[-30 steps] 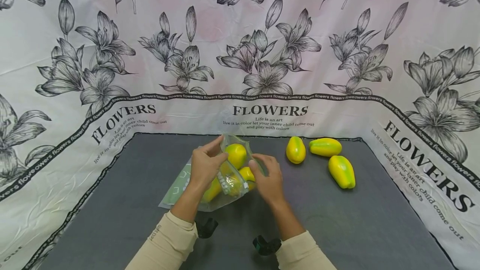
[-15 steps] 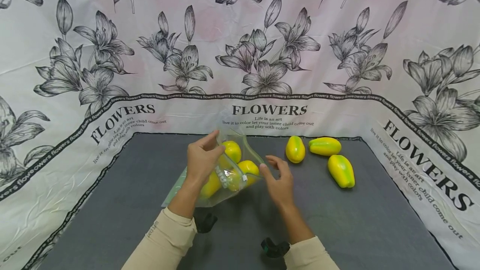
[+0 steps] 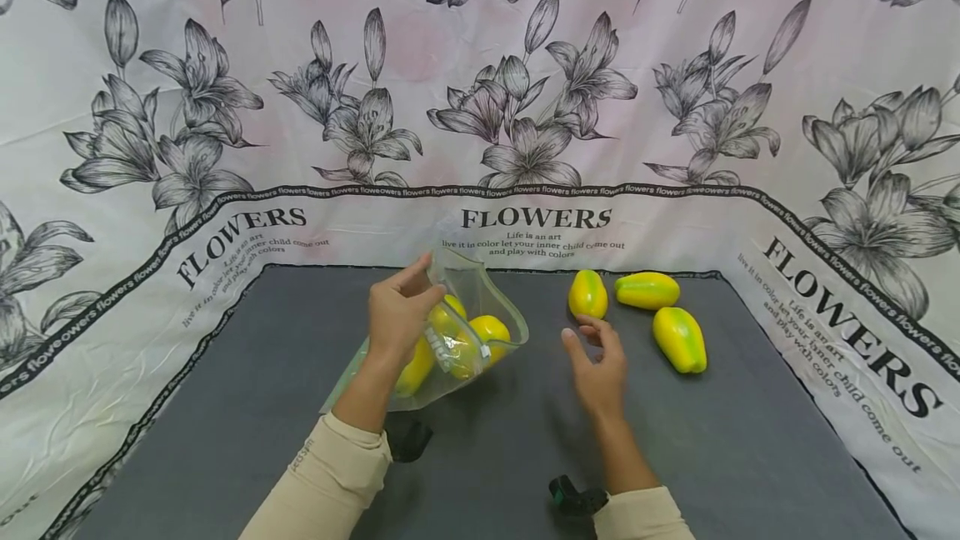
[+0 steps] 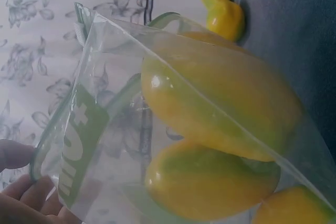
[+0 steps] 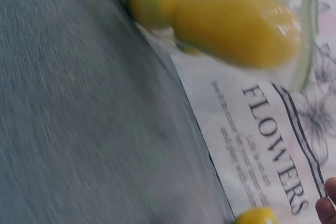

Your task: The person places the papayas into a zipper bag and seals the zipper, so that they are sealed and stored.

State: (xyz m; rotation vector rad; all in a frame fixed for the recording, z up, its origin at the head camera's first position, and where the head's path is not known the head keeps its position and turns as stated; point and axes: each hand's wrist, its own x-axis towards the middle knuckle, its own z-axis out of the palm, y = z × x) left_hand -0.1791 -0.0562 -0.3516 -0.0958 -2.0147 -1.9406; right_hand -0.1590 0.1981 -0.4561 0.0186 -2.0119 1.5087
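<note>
My left hand pinches the rim of a clear zip bag between thumb and fingers, and the bag's mouth gapes to the right. Inside lie several yellow papayas with green streaks. The left wrist view shows the bag's green printed panel and papayas behind the plastic. To the right of the bag, my right hand holds nothing, its fingers relaxed and slightly bent. Its fingertips are just below a loose papaya. In the right wrist view only some fingertips show.
Two more loose papayas lie at the back right of the grey table: one sideways and another papaya nearer the front. A white flower-printed cloth rises behind the table and along both sides.
My right hand has let go of the bag's rim and moved right towards the loose papayas. The bag's mouth has been drawn wider, while my left hand keeps its pinch and shifts slightly left.
</note>
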